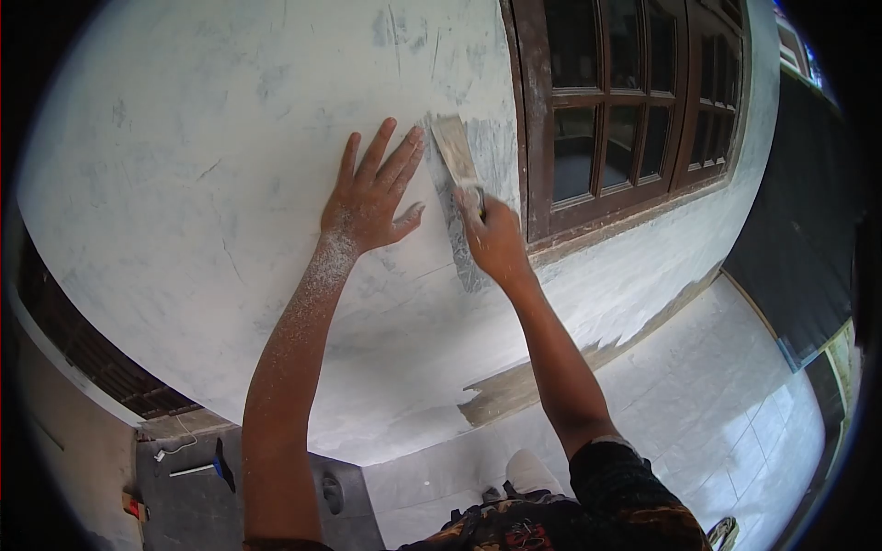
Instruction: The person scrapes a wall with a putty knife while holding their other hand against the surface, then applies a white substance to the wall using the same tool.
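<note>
My right hand (496, 239) is closed round the handle of a putty knife (456, 151), whose wide blade points up and lies at the wall, close to the window frame. Around the blade the white wall (303, 83) shows a scraped grey patch (467, 243). My left hand (372, 191) rests on the wall to the left of the knife, fingers spread and holding nothing. White dust covers its wrist and the lower forearm.
A brown wooden window (611, 106) with several panes is just right of my right hand. Below the wall runs a light tiled floor (680, 395). Lower left, a dark mat (184, 496) bears a blue-and-black tool (220, 466) and a white cable (175, 450). Dark sheeting (795, 230) hangs at right.
</note>
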Motion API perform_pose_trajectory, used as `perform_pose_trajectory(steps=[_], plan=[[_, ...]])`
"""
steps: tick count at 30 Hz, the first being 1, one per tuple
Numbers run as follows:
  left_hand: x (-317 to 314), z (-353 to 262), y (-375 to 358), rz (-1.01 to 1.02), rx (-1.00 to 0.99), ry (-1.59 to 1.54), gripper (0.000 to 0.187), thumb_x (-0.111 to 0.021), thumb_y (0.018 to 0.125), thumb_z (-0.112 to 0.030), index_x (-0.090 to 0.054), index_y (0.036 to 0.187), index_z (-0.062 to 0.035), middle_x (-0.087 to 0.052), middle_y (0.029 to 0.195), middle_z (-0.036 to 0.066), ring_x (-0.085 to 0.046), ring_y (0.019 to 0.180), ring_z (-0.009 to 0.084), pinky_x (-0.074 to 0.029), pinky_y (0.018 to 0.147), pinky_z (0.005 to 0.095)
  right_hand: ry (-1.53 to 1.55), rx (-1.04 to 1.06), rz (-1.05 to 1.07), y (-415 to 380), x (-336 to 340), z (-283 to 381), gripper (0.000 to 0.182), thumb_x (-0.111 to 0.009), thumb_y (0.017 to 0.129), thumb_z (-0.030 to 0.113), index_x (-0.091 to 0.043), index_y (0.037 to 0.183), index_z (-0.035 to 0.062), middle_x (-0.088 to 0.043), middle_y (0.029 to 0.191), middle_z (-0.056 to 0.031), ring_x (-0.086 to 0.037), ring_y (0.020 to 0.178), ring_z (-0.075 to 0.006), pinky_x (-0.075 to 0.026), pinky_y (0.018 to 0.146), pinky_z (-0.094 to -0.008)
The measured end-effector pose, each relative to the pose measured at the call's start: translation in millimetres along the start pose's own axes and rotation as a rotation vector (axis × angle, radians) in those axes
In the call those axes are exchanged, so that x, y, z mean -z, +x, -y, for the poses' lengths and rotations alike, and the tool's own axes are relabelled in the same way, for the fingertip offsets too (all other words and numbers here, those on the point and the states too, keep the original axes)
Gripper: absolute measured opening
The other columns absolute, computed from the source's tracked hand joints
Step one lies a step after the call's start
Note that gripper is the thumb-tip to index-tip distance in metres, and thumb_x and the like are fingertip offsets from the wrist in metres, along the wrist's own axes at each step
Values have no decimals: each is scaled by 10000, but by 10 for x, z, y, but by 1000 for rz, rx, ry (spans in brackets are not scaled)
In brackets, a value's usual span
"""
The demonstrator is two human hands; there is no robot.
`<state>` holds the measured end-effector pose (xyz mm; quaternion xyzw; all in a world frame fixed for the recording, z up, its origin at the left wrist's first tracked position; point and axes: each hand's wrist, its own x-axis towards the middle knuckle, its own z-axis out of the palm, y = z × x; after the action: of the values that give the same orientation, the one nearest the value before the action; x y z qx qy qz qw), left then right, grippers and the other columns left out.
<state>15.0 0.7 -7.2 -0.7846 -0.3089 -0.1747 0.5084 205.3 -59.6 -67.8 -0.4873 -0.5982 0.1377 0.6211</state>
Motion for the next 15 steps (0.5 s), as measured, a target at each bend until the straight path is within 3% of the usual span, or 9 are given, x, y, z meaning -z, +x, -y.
perform_pose_trajectory(steps=[2, 8, 10, 15], plan=[[-2, -10, -3, 17, 5, -11, 834, -613, 817, -554, -349, 1490, -137, -195, 1601, 22, -83, 1493, 279, -67, 1193, 579, 5, -1, -36, -229, -40, -174, 481, -558, 973, 377, -624, 846, -82, -566, 614, -277, -624, 592, -406, -433, 556, -467], [9, -11, 0, 28, 6, 76, 828, -562, 838, -602, -333, 1500, -161, -175, 1604, 18, -81, 1491, 271, -58, 1201, 563, -37, -37, -8, 13, 30, 11, 496, -538, 979, 393, -615, 830, -74, -543, 602, -283, -597, 578, -435, -423, 554, -462], [-2, -4, -5, -13, 3, 2, 833, -616, 814, -546, -350, 1491, -140, -202, 1599, 13, -94, 1492, 267, -85, 1197, 565, 1, 72, -44, 46, 2, -25, 509, -535, 977, 406, -616, 819, -71, -541, 599, -284, -579, 567, -445, -420, 548, -460], [13, 11, -7, -18, 12, -25, 831, -618, 815, -541, -342, 1496, -152, -205, 1598, 1, -97, 1492, 262, -87, 1199, 559, -52, 3, -89, -181, -20, -345, 523, -541, 974, 414, -616, 799, -73, -554, 615, -288, -571, 570, -440, -419, 552, -459]])
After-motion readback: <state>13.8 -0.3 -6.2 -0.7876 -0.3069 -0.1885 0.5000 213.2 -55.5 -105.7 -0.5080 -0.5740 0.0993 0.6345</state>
